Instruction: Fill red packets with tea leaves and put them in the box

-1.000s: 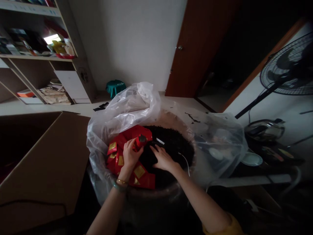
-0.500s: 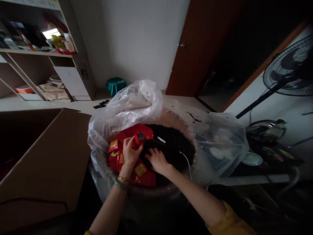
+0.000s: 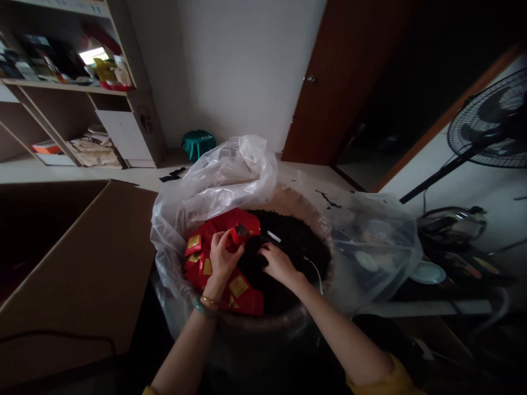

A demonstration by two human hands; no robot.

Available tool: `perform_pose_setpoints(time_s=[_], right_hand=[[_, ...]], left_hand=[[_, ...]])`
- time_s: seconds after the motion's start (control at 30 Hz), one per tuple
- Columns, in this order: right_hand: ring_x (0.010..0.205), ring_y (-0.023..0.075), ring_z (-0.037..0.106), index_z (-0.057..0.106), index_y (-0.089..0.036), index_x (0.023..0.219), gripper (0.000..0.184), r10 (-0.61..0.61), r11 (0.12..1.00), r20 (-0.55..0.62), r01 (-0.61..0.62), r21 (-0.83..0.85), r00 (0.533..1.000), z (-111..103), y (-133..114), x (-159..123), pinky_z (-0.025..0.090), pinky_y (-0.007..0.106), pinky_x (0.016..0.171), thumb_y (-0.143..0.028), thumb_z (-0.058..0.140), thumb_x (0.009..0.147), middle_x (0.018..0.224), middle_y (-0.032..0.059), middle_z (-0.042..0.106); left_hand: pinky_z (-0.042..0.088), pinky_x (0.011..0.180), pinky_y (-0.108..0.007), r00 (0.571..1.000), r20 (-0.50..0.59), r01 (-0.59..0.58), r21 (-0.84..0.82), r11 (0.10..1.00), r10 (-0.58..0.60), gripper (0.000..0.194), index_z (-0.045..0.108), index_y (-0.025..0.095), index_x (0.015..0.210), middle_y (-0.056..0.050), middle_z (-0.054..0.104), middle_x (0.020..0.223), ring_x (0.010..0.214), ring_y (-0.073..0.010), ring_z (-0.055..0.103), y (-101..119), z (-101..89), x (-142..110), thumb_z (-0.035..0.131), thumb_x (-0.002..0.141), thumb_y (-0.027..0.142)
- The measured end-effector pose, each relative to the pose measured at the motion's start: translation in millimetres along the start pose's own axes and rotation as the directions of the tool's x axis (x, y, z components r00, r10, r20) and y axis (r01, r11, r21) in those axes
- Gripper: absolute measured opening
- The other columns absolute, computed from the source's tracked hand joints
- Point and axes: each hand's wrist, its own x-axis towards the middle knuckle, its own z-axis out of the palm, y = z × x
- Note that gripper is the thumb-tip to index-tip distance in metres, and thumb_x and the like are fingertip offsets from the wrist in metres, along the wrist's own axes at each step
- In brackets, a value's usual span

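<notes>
My left hand point(image 3: 223, 257) grips a small red packet point(image 3: 239, 235), whose top gapes and shows something dark inside. Beside it, my right hand point(image 3: 280, 263) has its fingers curled around a dark clump, apparently loose tea leaves point(image 3: 302, 233) from the heap below. The heap lies in a wide round container point(image 3: 319, 208) lined with clear plastic. On its left side, several flat red packets point(image 3: 250, 303) with gold labels overlap. A small white stick-like object point(image 3: 274, 236) and a white cord point(image 3: 316, 267) rest on the leaves.
A large cardboard box point(image 3: 82, 263) stands close on the left. Clear plastic sheeting point(image 3: 242, 173) bulges up behind the container and spreads point(image 3: 379, 247) to the right. Further right are a black fan point(image 3: 489, 123), a glass-lidded pot point(image 3: 455, 225) and a pale dish point(image 3: 428, 272).
My right hand has drawn its spread fingers together and lifted slightly from the leaves. My left hand keeps the red packet in nearly the same place. The view has shifted slightly.
</notes>
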Motion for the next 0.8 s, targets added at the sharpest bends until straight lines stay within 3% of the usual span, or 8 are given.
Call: perform_pose_setpoints(time_s=[0.13, 0.23, 0.43, 0.53, 0.63, 0.8], right_hand=[[0.093, 0.0198, 0.063, 0.068, -0.015, 0.093, 0.034, 0.004, 0.981, -0.074, 0.011, 0.195, 0.997, 1, 17, 5, 0.048, 0.03, 0.085, 0.001, 0.06, 0.064, 0.102, 0.009, 0.065], [0.086, 0.0202, 0.064, 0.068, -0.015, 0.083, 0.022, 0.022, 0.931, -0.156, 0.037, 0.364, 0.987, -8, 24, 11, 0.048, 0.031, 0.081, -0.005, 0.063, 0.064, 0.089, 0.0064, 0.068], [0.072, 0.0147, 0.06, 0.066, -0.018, 0.083, 0.016, 0.087, 0.705, -0.325, 0.172, 0.688, 0.942, -64, 15, 33, 0.047, 0.027, 0.07, -0.027, 0.064, 0.07, 0.079, 0.0004, 0.067], [0.075, 0.015, 0.061, 0.066, -0.018, 0.084, 0.018, 0.016, 0.663, -0.387, 0.28, 0.694, 0.922, -86, -4, 45, 0.047, 0.028, 0.074, -0.029, 0.066, 0.069, 0.081, 0.0009, 0.067], [0.081, 0.0164, 0.061, 0.066, -0.019, 0.083, 0.014, -0.09, 0.699, -0.461, 0.385, 0.602, 0.883, -90, -22, 52, 0.047, 0.03, 0.08, -0.024, 0.065, 0.07, 0.085, 0.0025, 0.067], [0.086, 0.0178, 0.063, 0.067, -0.018, 0.085, 0.015, -0.271, 0.761, -0.378, 0.437, 0.479, 0.885, -84, -29, 51, 0.047, 0.031, 0.083, -0.017, 0.066, 0.07, 0.09, 0.0042, 0.067]], left_hand=[[0.052, 0.077, -0.032, 1.0, 0.021, -0.013, -0.009, 1.0, 0.013, 0.044, 0.06, 0.02, 0.11, -0.006, 0.055, 0.1, 0.089, -0.0194, 0.058, 0, 0.7, 0, 0.07, 0.068, 0.025], [0.053, 0.075, -0.031, 0.998, 0.057, -0.01, -0.039, 0.999, 0.012, 0.043, 0.06, 0.02, 0.11, -0.006, 0.056, 0.1, 0.087, -0.0185, 0.058, 0, 0.8, 0, 0.069, 0.069, 0.025], [0.053, 0.076, -0.032, 0.995, 0.096, -0.012, -0.043, 0.999, 0.016, 0.045, 0.06, 0.021, 0.111, -0.004, 0.056, 0.098, 0.084, -0.0174, 0.058, 1, 3.3, -1, 0.071, 0.066, 0.023], [0.052, 0.075, -0.032, 0.995, 0.102, -0.013, -0.043, 0.999, 0.017, 0.046, 0.06, 0.021, 0.111, -0.004, 0.056, 0.097, 0.082, -0.0168, 0.057, 0, 6.8, -1, 0.071, 0.066, 0.023], [0.052, 0.074, -0.031, 0.994, 0.11, -0.01, -0.054, 0.999, 0.016, 0.045, 0.06, 0.021, 0.11, -0.004, 0.055, 0.097, 0.082, -0.0166, 0.057, 0, 9.4, -1, 0.071, 0.067, 0.025], [0.052, 0.077, -0.031, 0.989, 0.145, -0.021, -0.061, 0.998, 0.029, 0.046, 0.059, 0.021, 0.113, -0.004, 0.056, 0.096, 0.087, -0.0179, 0.057, 0, 8.9, 0, 0.07, 0.068, 0.025]])
